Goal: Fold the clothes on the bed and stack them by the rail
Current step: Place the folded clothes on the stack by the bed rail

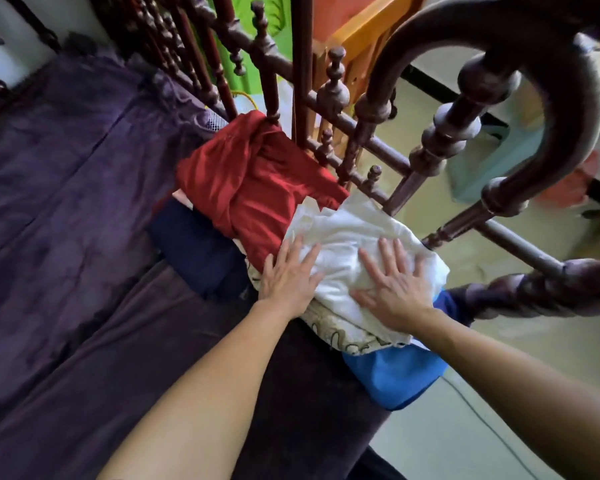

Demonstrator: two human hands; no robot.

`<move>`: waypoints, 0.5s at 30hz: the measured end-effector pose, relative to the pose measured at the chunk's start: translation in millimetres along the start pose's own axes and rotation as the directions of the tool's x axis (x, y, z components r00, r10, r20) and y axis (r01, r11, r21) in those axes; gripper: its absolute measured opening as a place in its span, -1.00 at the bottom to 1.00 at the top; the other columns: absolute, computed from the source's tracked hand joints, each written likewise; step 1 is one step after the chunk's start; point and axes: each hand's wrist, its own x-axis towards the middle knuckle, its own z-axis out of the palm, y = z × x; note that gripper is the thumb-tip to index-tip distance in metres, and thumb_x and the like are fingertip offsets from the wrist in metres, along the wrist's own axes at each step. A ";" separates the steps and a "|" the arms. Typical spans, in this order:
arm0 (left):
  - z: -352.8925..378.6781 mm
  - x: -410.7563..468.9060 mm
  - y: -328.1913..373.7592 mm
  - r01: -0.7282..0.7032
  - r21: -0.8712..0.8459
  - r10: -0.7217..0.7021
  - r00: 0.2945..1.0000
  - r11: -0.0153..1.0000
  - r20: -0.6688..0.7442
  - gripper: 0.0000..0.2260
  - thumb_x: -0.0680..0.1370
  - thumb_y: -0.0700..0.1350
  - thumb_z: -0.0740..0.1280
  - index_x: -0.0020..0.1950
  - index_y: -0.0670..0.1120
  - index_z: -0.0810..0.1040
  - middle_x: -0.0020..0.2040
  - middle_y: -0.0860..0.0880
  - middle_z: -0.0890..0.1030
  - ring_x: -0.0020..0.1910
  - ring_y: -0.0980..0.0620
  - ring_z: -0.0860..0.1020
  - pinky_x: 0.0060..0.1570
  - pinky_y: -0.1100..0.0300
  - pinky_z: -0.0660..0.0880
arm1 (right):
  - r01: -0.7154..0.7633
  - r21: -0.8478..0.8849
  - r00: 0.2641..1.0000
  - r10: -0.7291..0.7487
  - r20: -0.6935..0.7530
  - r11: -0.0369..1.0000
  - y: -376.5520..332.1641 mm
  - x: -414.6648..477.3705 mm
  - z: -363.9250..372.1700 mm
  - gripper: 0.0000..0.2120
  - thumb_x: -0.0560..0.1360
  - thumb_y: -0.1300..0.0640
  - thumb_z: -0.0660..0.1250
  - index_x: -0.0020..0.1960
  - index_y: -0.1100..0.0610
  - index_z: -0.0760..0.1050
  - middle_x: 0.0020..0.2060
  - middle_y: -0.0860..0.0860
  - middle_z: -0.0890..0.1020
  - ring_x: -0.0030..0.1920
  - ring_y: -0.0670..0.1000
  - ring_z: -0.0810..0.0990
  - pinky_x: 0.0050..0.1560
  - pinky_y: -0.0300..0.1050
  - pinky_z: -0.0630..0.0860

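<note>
Head: white garment (347,233) under left hand (289,278), right hand (392,289).

There is an orange frame (368,32), green fabric (245,26), perhaps a teal stool (492,161).

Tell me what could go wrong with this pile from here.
1. The blue garment seems to overhang the bed's edge under the pile; pressure from the left hand and right hand could tip it floorward.
2. The white garment is bunched at its far edge, so it may spring open once released.
3. The red garment lies loosely against the wooden rail and could slump.
</note>
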 end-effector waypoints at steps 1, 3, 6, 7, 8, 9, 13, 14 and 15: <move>-2.2 -6.2 -1.0 0.007 -0.016 -0.008 1.000 1.000 -0.025 -0.52 0.64 0.11 0.02 0.55 0.14 -0.01 0.58 -0.01 -0.09 0.54 -0.04 -0.11 0.46 -0.10 -0.03 | -0.007 0.002 1.000 0.007 0.027 1.000 -0.4 -0.5 -3.3 -0.23 0.39 -0.50 -0.25 0.45 -0.22 -0.47 0.53 0.04 -0.30 0.51 0.13 -0.35 0.42 0.32 -0.22; -5.9 -27.1 -8.7 0.044 -0.061 -0.051 0.993 0.997 -0.111 -0.54 0.64 0.08 0.04 0.54 0.11 0.07 0.57 0.00 -0.02 0.53 -0.06 -0.02 0.44 -0.08 0.03 | -0.027 0.013 1.000 0.027 0.015 1.000 -6.3 -3.2 -15.6 -0.24 0.45 -0.44 -0.07 0.52 -0.18 -0.27 0.55 0.07 -0.19 0.53 0.14 -0.26 0.43 0.31 -0.13; -6.5 -79.2 -37.2 0.153 -0.102 -0.169 0.969 0.983 -0.181 -0.59 0.62 0.05 0.12 0.48 0.05 0.25 0.50 0.00 0.22 0.43 -0.05 0.22 0.36 -0.01 0.23 | 0.053 0.000 0.978 -0.052 -0.201 0.999 -43.3 -17.6 -40.4 -0.39 0.49 -0.21 0.22 0.47 -0.02 0.21 0.52 0.16 0.14 0.52 0.20 0.04 0.42 0.29 0.06; -3.9 -101.2 -50.5 0.199 -0.126 -0.220 0.959 0.972 -0.177 -0.62 0.62 0.04 0.14 0.43 0.03 0.32 0.43 0.00 0.33 0.36 -0.05 0.31 0.29 0.01 0.29 | 0.117 0.008 0.956 -0.110 -0.270 0.993 -62.4 -23.9 -44.4 -0.44 0.47 -0.14 0.29 0.41 0.02 0.32 0.48 0.17 0.25 0.49 0.22 0.16 0.39 0.27 0.14; -0.1 -125.8 -64.4 0.252 -0.159 -0.277 0.948 0.954 -0.157 -0.66 0.61 0.03 0.15 0.38 0.01 0.38 0.34 -0.01 0.41 0.29 -0.05 0.39 0.22 0.02 0.34 | 0.178 0.035 0.936 -0.158 -0.315 0.983 -83.6 -31.5 -45.8 -0.48 0.46 -0.09 0.34 0.37 0.04 0.40 0.43 0.17 0.33 0.45 0.23 0.25 0.35 0.25 0.22; 4.9 -152.3 -78.6 0.307 -0.194 -0.334 0.934 0.932 -0.129 -0.69 0.61 0.03 0.16 0.33 -0.01 0.43 0.26 -0.02 0.47 0.22 -0.06 0.45 0.15 0.04 0.38 | 0.232 0.075 0.925 -0.196 -0.325 0.970 -106.4 -39.8 -45.8 -0.51 0.45 -0.06 0.36 0.33 0.06 0.44 0.40 0.16 0.39 0.41 0.22 0.32 0.30 0.22 0.28; 40.1 -274.1 -130.9 0.491 -0.262 -0.517 0.855 0.831 -0.040 -0.72 0.61 0.04 0.16 0.24 -0.01 0.49 0.15 -0.01 0.57 0.14 -0.05 0.52 0.01 0.10 0.45 | 0.368 0.132 0.921 -0.341 -0.188 0.921 -199.8 -87.5 -26.2 -0.56 0.50 -0.12 0.26 0.32 0.02 0.44 0.30 0.04 0.47 0.30 0.14 0.41 0.14 0.05 0.41; 51.5 -306.1 -141.7 0.528 -0.274 -0.557 0.830 0.804 -0.035 -0.73 0.61 0.05 0.16 0.24 0.00 0.50 0.15 0.00 0.58 0.14 -0.04 0.53 0.00 0.10 0.45 | 0.392 0.134 0.916 -0.374 -0.144 0.910 -221.5 -102.8 -17.1 -0.56 0.51 -0.14 0.23 0.33 0.01 0.43 0.27 0.02 0.48 0.28 0.12 0.42 0.12 0.03 0.42; 63.5 -337.9 -151.6 0.561 -0.291 -0.594 0.804 0.775 -0.034 -0.73 0.61 0.05 0.16 0.23 0.01 0.50 0.14 0.01 0.59 0.14 -0.03 0.53 0.00 0.10 0.46 | 0.412 0.138 0.911 -0.402 -0.094 0.901 -242.5 -118.9 -7.0 -0.57 0.52 -0.16 0.21 0.33 0.00 0.41 0.24 0.01 0.48 0.26 0.11 0.43 0.11 0.01 0.42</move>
